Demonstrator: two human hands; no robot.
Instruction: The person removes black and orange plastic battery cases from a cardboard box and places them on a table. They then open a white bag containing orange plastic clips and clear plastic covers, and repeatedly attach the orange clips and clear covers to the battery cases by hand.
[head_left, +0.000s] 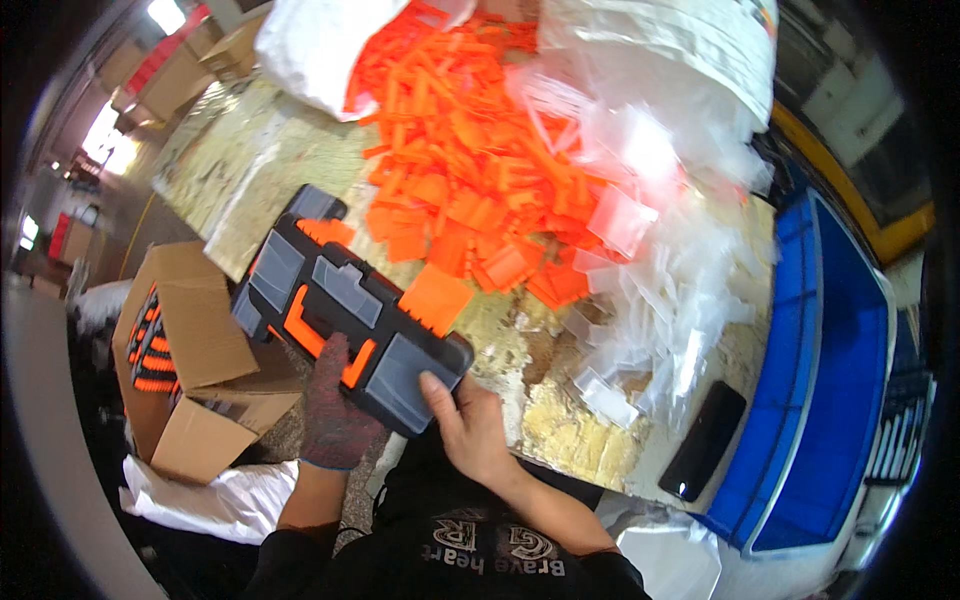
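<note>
A black plastic toolbox lid (386, 315) with an orange handle and clear grey compartment covers is held tilted at the table's near edge. My left hand (337, 412), in a dark knitted glove, grips it beside the handle. My bare right hand (472, 427) holds its right end, with the thumb on a clear cover (409, 375). An orange plastic piece (436, 298) sticks out from the far edge of the lid. Beyond it lies a large heap of orange plastic parts (465, 187). Clear plastic pieces (660, 300) are piled to the right of the heap.
An open cardboard box (206, 322) with black and orange parts stands at lower left. White sacks (660, 45) lie at the table's far side. On the right are a black phone (703, 441) and a blue plastic bin (776, 420). A white bag (217, 502) lies below the box.
</note>
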